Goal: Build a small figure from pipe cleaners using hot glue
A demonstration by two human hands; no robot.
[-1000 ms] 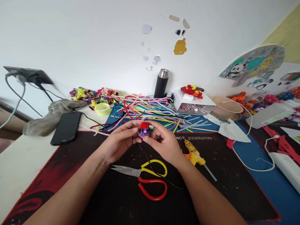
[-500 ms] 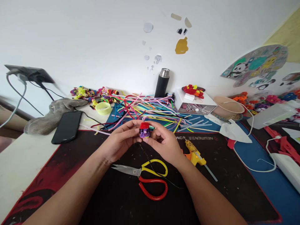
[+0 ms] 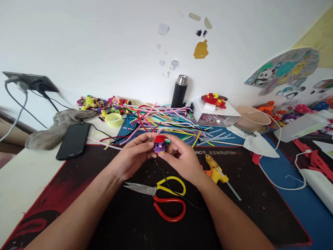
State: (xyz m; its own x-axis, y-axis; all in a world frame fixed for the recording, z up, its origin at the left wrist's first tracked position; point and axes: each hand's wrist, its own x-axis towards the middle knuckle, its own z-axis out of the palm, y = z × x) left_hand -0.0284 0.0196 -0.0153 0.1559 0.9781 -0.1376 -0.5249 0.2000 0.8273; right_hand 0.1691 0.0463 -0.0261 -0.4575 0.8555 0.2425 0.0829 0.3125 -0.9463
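Between both hands sits a small pipe-cleaner figure (image 3: 159, 145), red on top and purple below, with a bit of yellow at its bottom edge. Fingers and thumb of my left hand (image 3: 135, 152) grip its left side. My right hand (image 3: 180, 156) pinches it from the right, thumb at its lower edge. Its back is hidden by the fingers. Just below the hands, scissors (image 3: 151, 189) with one yellow and one red handle lie slightly apart on the black mat (image 3: 125, 225). A yellow glue gun (image 3: 215, 170) rests right of my right hand.
Behind the hands spreads a heap of colourful pipe cleaners (image 3: 166, 118). A black thermos (image 3: 180, 92) stands against the wall. To the left lie a phone (image 3: 73, 141), a yellow tape roll (image 3: 114, 120) and a grey cloth (image 3: 59, 128). A white box (image 3: 215, 114) and a bowl (image 3: 252, 118) stand right.
The view has shifted very slightly. Both hands still hold the figure in nearly the same place; it appears turned a little, showing less black on its left side.
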